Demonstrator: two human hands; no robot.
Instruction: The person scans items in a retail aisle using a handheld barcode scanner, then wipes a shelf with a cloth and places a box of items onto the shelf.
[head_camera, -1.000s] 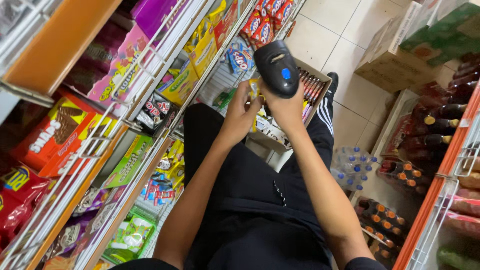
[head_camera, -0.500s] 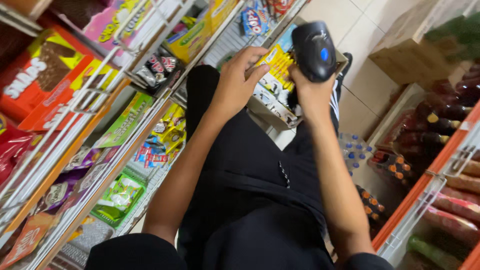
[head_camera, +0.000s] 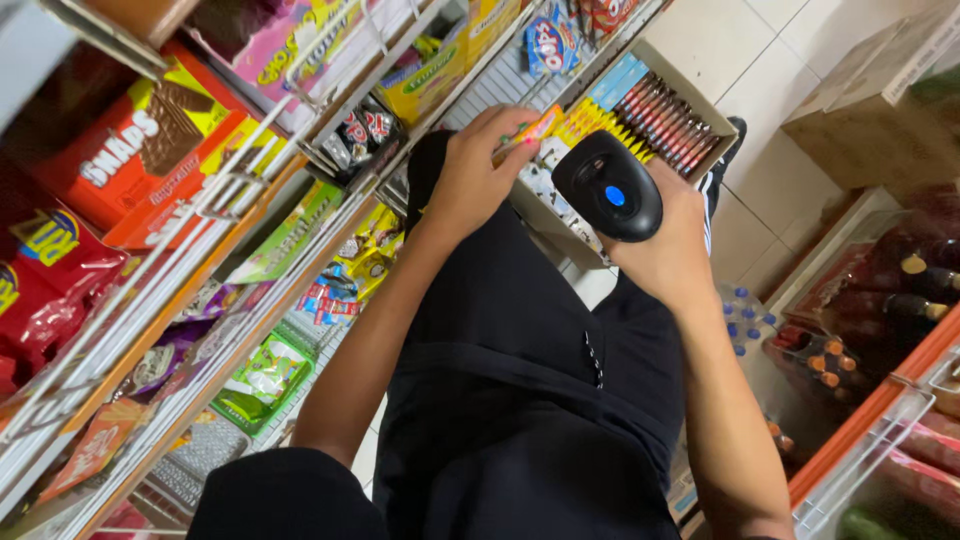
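My right hand (head_camera: 668, 240) grips a black handheld barcode scanner (head_camera: 610, 187) with a blue button on top. Just left of it, my left hand (head_camera: 472, 178) pinches a small orange and yellow snack packet (head_camera: 532, 130) by its end, close to the scanner's head. Both hands are over an open cardboard box (head_camera: 690, 95) of small candy packets on the floor in front of my knees. My black trousers fill the middle of the view.
A wire shelf rack (head_camera: 230, 260) full of snack boxes and bags runs along the left. Bottles (head_camera: 880, 300) stand on shelves at the right, with a cardboard carton (head_camera: 870, 120) on the tiled floor beyond.
The view has shifted, so both hands sit lower and nearer. The scanner has swung from upright to pointing toward the packet in my left hand.
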